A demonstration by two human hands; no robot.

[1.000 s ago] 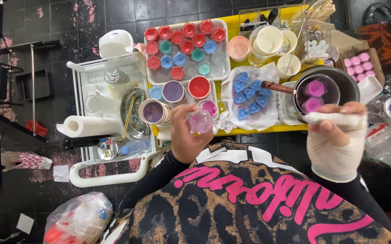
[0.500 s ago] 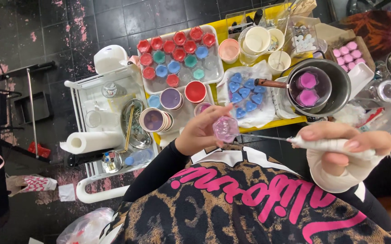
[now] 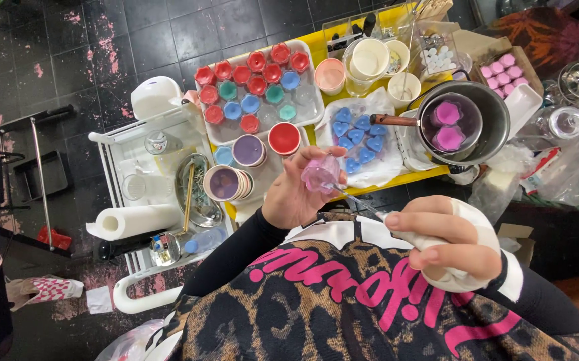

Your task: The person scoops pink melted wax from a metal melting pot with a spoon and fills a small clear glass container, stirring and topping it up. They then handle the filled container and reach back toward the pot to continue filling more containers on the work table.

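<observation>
My left hand (image 3: 296, 197) holds a small clear pinkish mould cup (image 3: 321, 175) up in front of my chest. My right hand (image 3: 451, 242), partly wrapped in white, grips a white-handled thin tool (image 3: 396, 226) whose metal tip reaches into the cup. Beyond the hands a yellow table (image 3: 316, 47) carries a white tray (image 3: 303, 110) of red, blue and teal moulds, blue heart shapes (image 3: 356, 137) on clear plastic, and a dark pot (image 3: 467, 124) with two purple flower shapes in it.
Purple and red paint cups (image 3: 249, 150) stand by the tray. A white trolley (image 3: 136, 194) at left holds a paper towel roll (image 3: 132, 220) and a metal dish. Pink moulds in a box (image 3: 503, 70) and glass jars (image 3: 573, 80) lie at right. The floor is black tile.
My left hand has lifted the cup off the table towards my chest. My right hand has swung the tool in from the right, and its tip now meets the cup.
</observation>
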